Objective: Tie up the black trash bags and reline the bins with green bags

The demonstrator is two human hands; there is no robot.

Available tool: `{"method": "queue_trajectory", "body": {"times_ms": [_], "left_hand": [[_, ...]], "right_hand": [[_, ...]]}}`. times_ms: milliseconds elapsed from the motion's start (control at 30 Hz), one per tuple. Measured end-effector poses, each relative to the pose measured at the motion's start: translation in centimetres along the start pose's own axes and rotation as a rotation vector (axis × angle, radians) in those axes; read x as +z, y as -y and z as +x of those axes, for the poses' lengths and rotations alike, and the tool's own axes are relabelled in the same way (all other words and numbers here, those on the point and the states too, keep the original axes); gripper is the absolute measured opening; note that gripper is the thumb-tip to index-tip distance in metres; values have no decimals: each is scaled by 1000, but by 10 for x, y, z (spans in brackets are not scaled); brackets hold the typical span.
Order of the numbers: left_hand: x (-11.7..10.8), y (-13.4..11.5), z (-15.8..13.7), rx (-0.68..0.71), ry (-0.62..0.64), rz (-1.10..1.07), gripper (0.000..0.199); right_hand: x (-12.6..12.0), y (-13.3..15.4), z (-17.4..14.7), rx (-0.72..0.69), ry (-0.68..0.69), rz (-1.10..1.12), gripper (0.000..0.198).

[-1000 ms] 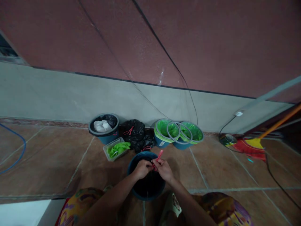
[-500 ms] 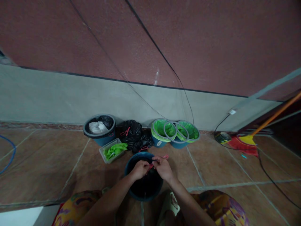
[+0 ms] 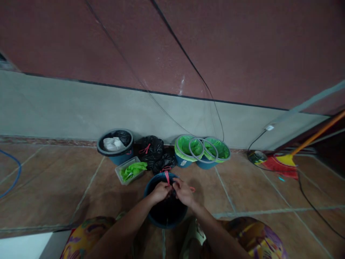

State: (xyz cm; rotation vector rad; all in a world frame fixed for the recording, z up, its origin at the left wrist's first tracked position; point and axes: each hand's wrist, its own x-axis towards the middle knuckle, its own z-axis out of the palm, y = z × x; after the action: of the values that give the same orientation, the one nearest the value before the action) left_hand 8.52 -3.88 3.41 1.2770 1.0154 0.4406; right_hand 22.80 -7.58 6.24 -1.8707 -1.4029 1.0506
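Over a dark blue bin between my feet, both hands work close together. My left hand is closed on a pink drawstring, whose loop sticks up above the fingers. My right hand is pinched on the same drawstring, with another pink loop showing at its outer side. Dark bag plastic shows between and below the fingers, inside the bin. The exact grip of the fingertips is hidden, and the bin's inside is too dark to make out.
By the wall are a black-lined bin with white waste, tied black garbage bags, and two green-lined bins with loose grey rings. A tray holds green bags. Right are a broom, tape roll and cable.
My hands have come closer together, and a pink loop now stands up between them. The drawstring end at my right hand hangs lower. The view has shifted slightly.
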Motion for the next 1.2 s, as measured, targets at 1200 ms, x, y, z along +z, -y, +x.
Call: {"method": "queue_trajectory", "body": {"times_ms": [1200], "left_hand": [[0, 5, -5, 461, -268, 545, 16]], "right_hand": [[24, -29, 11, -27, 170, 288, 28]]}}
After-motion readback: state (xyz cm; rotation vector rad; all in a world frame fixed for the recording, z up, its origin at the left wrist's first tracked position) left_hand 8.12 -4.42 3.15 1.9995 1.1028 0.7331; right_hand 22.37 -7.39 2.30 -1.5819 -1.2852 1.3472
